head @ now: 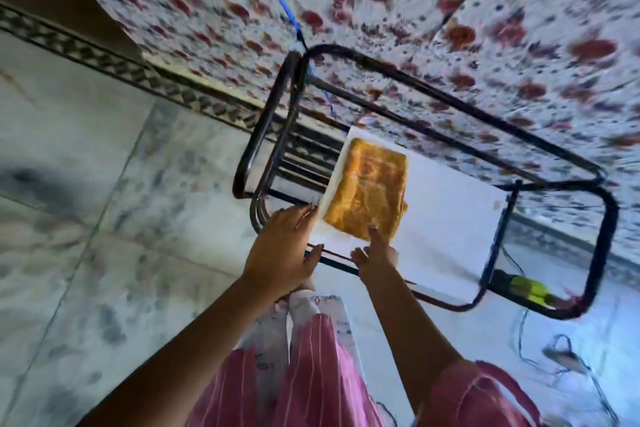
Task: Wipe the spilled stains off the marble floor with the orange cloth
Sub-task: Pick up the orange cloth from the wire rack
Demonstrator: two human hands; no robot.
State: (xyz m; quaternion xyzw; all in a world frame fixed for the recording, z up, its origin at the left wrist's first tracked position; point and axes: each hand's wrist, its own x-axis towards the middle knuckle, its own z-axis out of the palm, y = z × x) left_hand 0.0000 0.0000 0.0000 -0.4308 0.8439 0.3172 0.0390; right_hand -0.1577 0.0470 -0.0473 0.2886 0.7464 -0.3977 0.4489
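The orange cloth (367,189) lies folded on the white top (446,215) of a small black-framed table (602,218). My left hand (284,246) rests at the table's near left corner, fingers fairly straight, thumb over the front bar. My right hand (375,255) reaches to the cloth's near edge, and its fingertips touch the cloth. The marble floor (86,218) spreads to the left, pale with grey mottling and a dark smudge (38,184) on it.
A bed with a red-flowered sheet (381,10) fills the top of the view, close behind the table. A patterned skirting strip (104,55) runs along the wall at left. A green and black object (523,286) and loose cables (571,357) lie at right.
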